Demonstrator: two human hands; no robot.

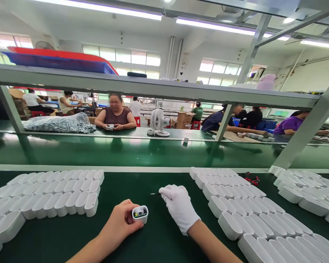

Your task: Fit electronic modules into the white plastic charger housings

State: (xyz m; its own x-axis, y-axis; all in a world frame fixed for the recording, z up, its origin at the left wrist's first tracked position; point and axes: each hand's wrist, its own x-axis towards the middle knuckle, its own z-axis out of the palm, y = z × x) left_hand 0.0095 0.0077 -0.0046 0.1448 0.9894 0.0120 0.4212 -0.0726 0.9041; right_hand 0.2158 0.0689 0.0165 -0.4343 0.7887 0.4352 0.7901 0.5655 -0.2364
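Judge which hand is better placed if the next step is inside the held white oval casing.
Probably the right hand, gloved in white and holding a thin straight tool; the bare left hand holds the white oval casing.

long tube lights [214,26] glow above white walls [70,47] and bright windows [123,56].

Shelf [153,87] runs across the view: red tray [63,54] stacked on blue tray [57,65] at left, pink container [266,82] at right. Far counter [126,134]: clear plastic bag [61,124] of small pale parts, white fan [156,120] near the middle. Person in brown top [120,118] behind it, between bag and fan. Cardboard boxes [184,118] further back, beside a person in green [198,111]. Ceiling: tube lights [216,27].
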